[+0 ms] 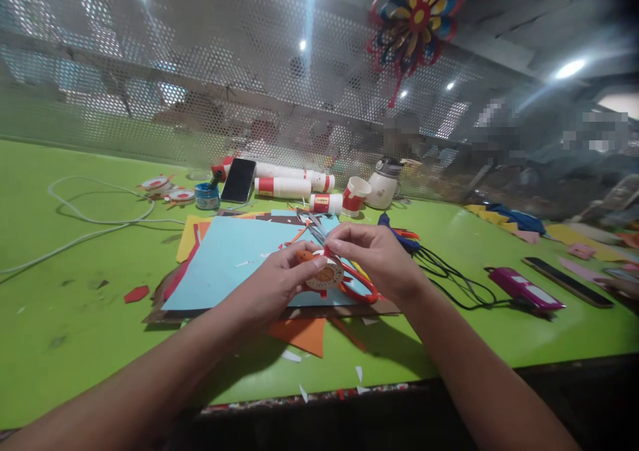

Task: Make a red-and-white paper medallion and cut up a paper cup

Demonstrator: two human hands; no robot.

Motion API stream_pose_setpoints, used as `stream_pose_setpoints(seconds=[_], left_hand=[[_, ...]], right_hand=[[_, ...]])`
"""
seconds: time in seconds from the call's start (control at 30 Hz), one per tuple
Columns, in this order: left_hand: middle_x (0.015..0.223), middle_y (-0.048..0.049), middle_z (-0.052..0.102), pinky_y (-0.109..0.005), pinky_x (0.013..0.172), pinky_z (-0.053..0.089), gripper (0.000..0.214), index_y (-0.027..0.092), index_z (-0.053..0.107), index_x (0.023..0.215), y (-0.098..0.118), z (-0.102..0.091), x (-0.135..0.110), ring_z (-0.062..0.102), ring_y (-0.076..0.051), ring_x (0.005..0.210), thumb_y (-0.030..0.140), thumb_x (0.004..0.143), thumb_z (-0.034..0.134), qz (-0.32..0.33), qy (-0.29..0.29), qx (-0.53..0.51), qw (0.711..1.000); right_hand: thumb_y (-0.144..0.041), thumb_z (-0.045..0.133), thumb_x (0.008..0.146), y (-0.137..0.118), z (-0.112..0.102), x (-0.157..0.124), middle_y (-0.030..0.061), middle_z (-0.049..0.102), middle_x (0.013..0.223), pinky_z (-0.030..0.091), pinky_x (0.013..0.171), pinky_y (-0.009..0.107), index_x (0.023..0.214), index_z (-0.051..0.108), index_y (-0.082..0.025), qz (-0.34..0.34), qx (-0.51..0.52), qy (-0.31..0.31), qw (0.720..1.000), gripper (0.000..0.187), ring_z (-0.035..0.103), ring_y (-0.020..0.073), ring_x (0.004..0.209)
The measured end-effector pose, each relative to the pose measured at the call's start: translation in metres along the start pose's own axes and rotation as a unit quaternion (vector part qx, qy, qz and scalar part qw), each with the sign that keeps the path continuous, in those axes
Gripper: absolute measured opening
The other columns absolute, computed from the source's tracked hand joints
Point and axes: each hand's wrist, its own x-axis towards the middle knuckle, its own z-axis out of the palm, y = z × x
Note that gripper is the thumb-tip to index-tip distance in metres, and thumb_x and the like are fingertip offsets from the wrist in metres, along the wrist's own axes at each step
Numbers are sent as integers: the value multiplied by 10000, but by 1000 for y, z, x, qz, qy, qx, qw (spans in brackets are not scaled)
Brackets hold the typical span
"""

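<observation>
My left hand [287, 275] is closed on a small round paper craft [324, 275], with the thumb lying over its near face. The craft is a pale disc with an orange drawing in its middle and orange and red paper bits at its edge. At the disc's upper edge, the fingertips of my right hand [372, 255] pinch a small red paper piece [327, 250]. A pair of scissors with red-orange handles [367, 295] lies under my right hand, partly hidden. Beneath both hands is a light blue paper sheet [214, 265] on a stack of coloured sheets.
Behind the stack are a phone [238, 180], a blue paint jar [207, 196], paper cups [355, 195] and a jug [383, 183]. Similar discs [180, 195] lie at left. On the right are black cables [456, 281], a purple device [526, 288] and another phone [566, 281].
</observation>
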Motion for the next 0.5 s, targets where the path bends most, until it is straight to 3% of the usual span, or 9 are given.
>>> stream_pose_setpoints(seconds=[0.2,0.33,0.5], left_hand=[[878,-32,636,-287,764,449,192,175,600,904,2,-2,-1,581,-150,813,349,823,607,30,9,4,1000],[890,-43,632,-297,774,455,203,170,614,887,3,-2,-1,579,-161,840,359,814,616,39,13,14,999],[872,-32,607,-284,752,460,185,165,601,862,4,-2,0,571,-149,831,345,822,610,35,19,16,999]], right_hand=[[-322,667,787,-11,-12,-1,60,668,888,488,742,311,927,675,-151,22,-44,-55,997,221,610,163,812],[-329,687,766,-12,-16,-3,60,685,852,505,755,342,912,690,-150,25,-82,-104,991,231,632,184,807],[-316,692,765,-8,-12,-2,45,665,781,496,680,302,831,696,-138,22,-65,-84,994,190,608,152,727]])
